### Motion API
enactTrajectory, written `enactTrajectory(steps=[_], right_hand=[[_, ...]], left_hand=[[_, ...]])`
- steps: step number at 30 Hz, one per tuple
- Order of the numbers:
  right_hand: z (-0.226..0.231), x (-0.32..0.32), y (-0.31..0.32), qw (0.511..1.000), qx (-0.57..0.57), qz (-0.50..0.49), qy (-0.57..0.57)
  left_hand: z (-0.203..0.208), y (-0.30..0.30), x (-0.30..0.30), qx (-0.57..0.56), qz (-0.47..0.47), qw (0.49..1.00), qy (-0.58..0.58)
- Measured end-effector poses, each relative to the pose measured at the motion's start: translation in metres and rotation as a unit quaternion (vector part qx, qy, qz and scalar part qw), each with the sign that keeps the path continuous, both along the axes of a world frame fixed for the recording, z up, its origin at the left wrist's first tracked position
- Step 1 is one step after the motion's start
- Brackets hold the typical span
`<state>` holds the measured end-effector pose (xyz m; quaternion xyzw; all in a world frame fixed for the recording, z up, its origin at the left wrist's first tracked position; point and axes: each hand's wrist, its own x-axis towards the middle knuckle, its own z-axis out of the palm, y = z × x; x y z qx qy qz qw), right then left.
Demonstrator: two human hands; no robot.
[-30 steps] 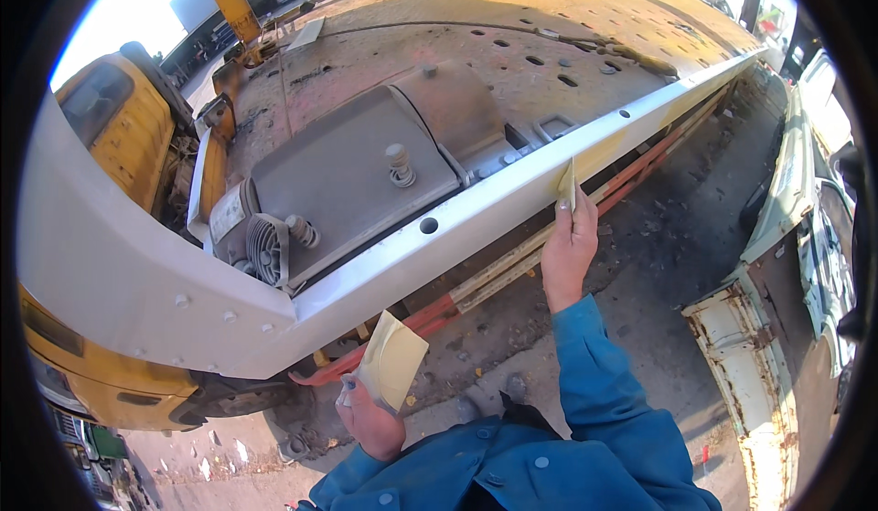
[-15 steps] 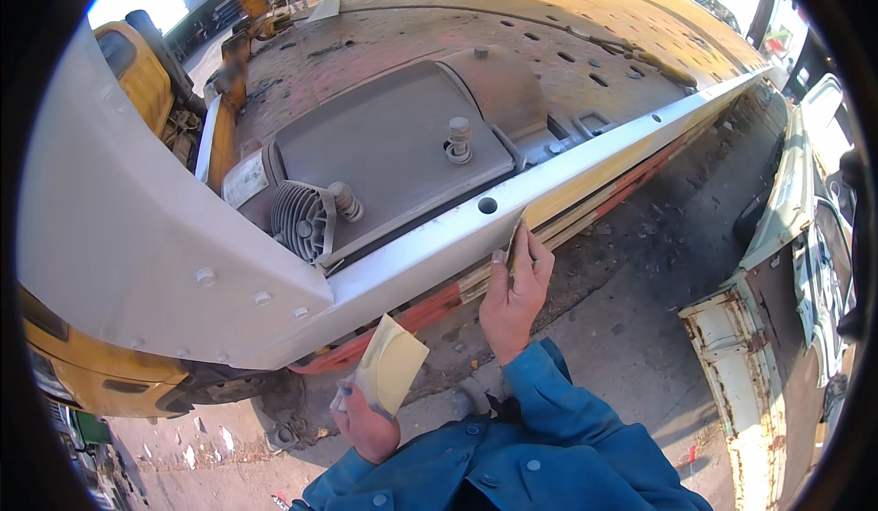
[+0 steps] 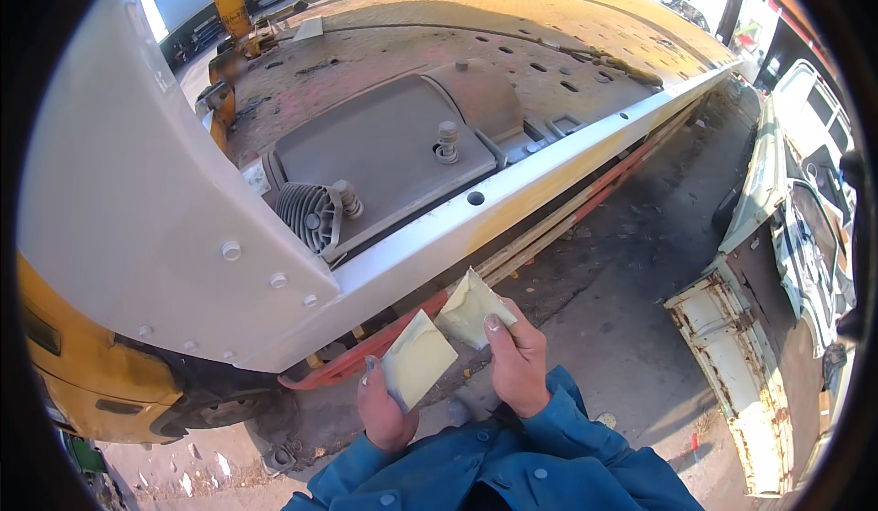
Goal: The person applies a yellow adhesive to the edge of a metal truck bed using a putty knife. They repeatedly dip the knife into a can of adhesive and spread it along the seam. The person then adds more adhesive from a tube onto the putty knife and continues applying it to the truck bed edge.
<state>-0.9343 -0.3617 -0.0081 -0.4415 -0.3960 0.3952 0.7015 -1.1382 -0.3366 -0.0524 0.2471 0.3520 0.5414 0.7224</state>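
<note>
My left hand (image 3: 388,410) is closed on a flat, rectangular filler spreader (image 3: 421,365) coated with pale yellow paste. In my right hand (image 3: 519,361), thumb on top, is a second filler spreader (image 3: 473,308), smaller and also smeared with paste. Their edges are very close together, and I cannot tell whether they touch. Both are held in front of my body, near the white-painted beam (image 3: 412,233). Along the beam's side face runs a yellowish filler patch (image 3: 512,221), which neither hand touches.
A tall white panel with bolts (image 3: 230,251) rises at the left above a yellow vehicle cab (image 3: 91,356). Behind the beam lie a dusty grey cover (image 3: 384,145) and a perforated metal deck (image 3: 549,54). Red rails (image 3: 366,354) run below. Rusty vehicle panels (image 3: 732,365) stand at the right.
My right hand has drawn back from the beam's side, bringing its spreader down beside the left one. My left hand has moved slightly right. The view has shifted a little.
</note>
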Motion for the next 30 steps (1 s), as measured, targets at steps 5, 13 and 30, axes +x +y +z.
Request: enactTrajectory(steps=[5,13,30], right_hand=[[0.003,0.009,-0.027,0.983,0.003,0.042,-0.181],[-0.060,0.135,0.064,0.948,-0.079,-0.239,-0.195],[-0.082,-0.018,0.082,0.917,0.012,-0.241,-0.319]], left_hand=[[0.019,0.001,0.026,-0.009,-0.038,0.999,-0.029],[0.033,0.001,0.013,0.032,0.038,0.998,-0.027],[0.014,-0.005,-0.034,0.024,0.066,0.997,-0.015]])
